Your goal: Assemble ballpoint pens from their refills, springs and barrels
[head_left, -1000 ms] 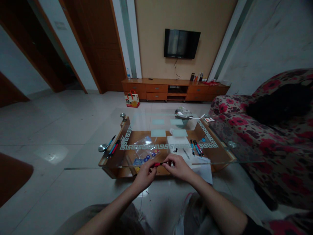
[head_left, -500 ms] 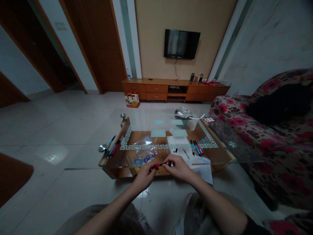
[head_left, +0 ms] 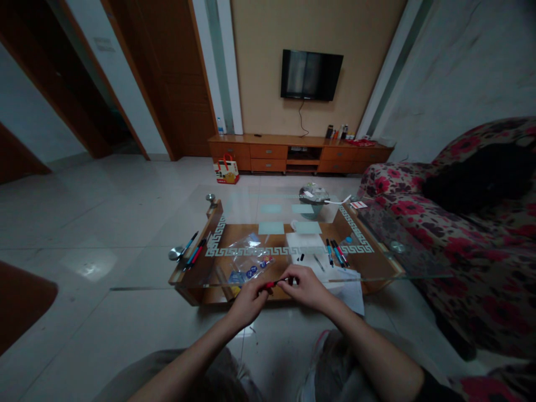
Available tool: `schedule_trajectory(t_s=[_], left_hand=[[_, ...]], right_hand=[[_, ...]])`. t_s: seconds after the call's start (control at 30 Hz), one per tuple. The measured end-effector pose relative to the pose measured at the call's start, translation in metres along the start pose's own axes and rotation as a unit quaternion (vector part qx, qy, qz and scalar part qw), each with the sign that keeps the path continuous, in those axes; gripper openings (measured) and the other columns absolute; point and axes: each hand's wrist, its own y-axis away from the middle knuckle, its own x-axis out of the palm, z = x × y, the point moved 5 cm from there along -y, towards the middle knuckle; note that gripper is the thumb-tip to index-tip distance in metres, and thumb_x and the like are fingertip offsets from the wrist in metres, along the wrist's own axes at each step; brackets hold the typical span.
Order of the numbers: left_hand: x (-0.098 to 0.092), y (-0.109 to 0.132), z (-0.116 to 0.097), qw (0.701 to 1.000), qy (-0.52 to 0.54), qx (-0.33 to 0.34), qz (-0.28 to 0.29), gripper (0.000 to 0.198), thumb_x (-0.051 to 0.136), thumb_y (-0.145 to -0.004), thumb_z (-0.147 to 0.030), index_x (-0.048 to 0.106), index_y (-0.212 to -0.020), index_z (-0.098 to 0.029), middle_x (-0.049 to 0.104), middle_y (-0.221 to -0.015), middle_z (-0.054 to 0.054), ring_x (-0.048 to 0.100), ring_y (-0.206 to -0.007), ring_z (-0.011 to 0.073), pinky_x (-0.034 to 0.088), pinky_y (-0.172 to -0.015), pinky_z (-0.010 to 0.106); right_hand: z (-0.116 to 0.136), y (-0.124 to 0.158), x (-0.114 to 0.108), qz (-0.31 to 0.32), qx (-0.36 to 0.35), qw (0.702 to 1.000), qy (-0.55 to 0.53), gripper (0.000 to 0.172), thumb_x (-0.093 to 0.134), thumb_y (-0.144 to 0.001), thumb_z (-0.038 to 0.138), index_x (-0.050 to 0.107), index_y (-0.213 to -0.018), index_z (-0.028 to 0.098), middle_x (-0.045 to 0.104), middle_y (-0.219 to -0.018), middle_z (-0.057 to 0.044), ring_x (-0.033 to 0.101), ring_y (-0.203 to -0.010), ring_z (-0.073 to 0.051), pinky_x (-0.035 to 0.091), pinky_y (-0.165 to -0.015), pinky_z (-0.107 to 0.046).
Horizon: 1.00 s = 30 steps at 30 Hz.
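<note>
Between my hands, over the near edge of the glass table (head_left: 142, 268), is a red pen (head_left: 270, 285) with a dark front end. My left hand (head_left: 250, 298) is closed around its red barrel. The fingertips of my right hand (head_left: 302, 283) pinch the dark end; whether a separate part sits in them is too small to tell. Just beyond the right hand lie small black caps (head_left: 301, 257) and a thin pen part (head_left: 319, 262) on white paper (head_left: 307, 245). A clear plastic bag (head_left: 251, 254) with blue print lies past the left hand.
Several pens (head_left: 195, 254) lie at the table's left side, and more pens (head_left: 337, 253) at the right. Behind the table stands a lined waste bin (head_left: 314, 195). A floral sofa (head_left: 473, 268) borders the right. Along the far wall runs a low wooden cabinet (head_left: 268, 153).
My left hand has shifted very slightly, and the red pen's angle differs a little. Both hands keep their hold, and the things on the table are unmoved.
</note>
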Motion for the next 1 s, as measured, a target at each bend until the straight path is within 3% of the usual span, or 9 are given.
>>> schedule_trajectory(t_s=[0.33,0.47,0.57,0.63,0.7,0.83,1.0], left_hand=[[0.001,-0.001,-0.002,1.0,-0.006,-0.004,0.004,0.023,0.05,-0.086,-0.019,0.072,-0.091,-0.016,0.071,-0.084,0.005,0.064,-0.079,0.0196,0.045,-0.073,0.027],[0.003,0.0,-0.002,1.0,0.004,-0.005,0.003,0.023,0.048,-0.091,-0.024,0.069,-0.095,-0.016,0.07,-0.084,0.005,0.063,-0.078,0.019,0.045,-0.07,0.025],[0.001,0.0,-0.001,1.0,0.012,-0.013,-0.01,0.027,0.046,-0.094,-0.029,0.067,-0.104,-0.016,0.069,-0.085,0.005,0.063,-0.077,0.0182,0.045,-0.068,0.025],[-0.001,0.0,-0.002,1.0,0.015,-0.014,-0.022,0.03,0.046,-0.095,-0.032,0.066,-0.109,-0.016,0.069,-0.085,0.005,0.063,-0.077,0.0182,0.045,-0.067,0.025],[-0.001,0.0,-0.002,0.999,0.02,-0.019,-0.025,0.031,0.045,-0.096,-0.035,0.066,-0.109,-0.016,0.069,-0.083,0.005,0.063,-0.071,0.0172,0.045,-0.063,0.024],[0.004,0.001,-0.001,0.998,0.046,-0.049,-0.003,0.034,0.042,-0.097,-0.042,0.064,-0.1,-0.016,0.067,-0.076,0.003,0.055,-0.05,0.0118,0.04,-0.049,0.021],[0.005,0.002,0.0,0.996,0.065,-0.061,0.003,0.036,0.041,-0.098,-0.045,0.062,-0.102,-0.016,0.067,-0.077,0.002,0.051,-0.043,0.0095,0.037,-0.043,0.02]], right_hand=[[0.001,0.0,0.0,0.001,0.015,1.0,-0.005,0.009,0.067,-0.085,0.025,0.072,-0.083,0.018,0.067,-0.078,-0.002,0.061,-0.071,-0.015,0.045,-0.065,-0.024],[-0.012,-0.004,-0.009,0.0,0.024,1.0,-0.008,0.016,0.071,-0.081,0.03,0.069,-0.092,0.019,0.066,-0.084,-0.002,0.058,-0.069,-0.014,0.045,-0.063,-0.024],[-0.037,-0.008,-0.029,-0.101,0.052,0.992,0.051,0.018,0.067,-0.081,0.029,0.065,-0.096,0.018,0.063,-0.092,-0.004,0.056,-0.07,-0.015,0.047,-0.068,-0.028],[-0.054,-0.009,-0.041,-0.165,0.08,0.977,0.104,0.019,0.06,-0.085,0.028,0.063,-0.1,0.018,0.062,-0.099,-0.007,0.058,-0.081,-0.019,0.048,-0.078,-0.033],[-0.066,-0.006,-0.045,-0.184,0.106,0.963,0.165,0.031,0.061,-0.084,0.028,0.062,-0.112,0.017,0.061,-0.109,-0.011,0.056,-0.101,-0.025,0.044,-0.091,-0.039],[-0.08,0.004,-0.03,-0.092,0.165,0.949,0.251,0.06,0.063,-0.084,0.036,0.048,-0.141,0.022,0.049,-0.137,-0.016,0.046,-0.122,-0.034,0.035,-0.102,-0.047],[-0.088,0.014,-0.013,0.014,0.23,0.932,0.279,0.074,0.064,-0.085,0.047,0.034,-0.151,0.031,0.032,-0.155,-0.016,0.035,-0.133,-0.043,0.032,-0.1,-0.054]])
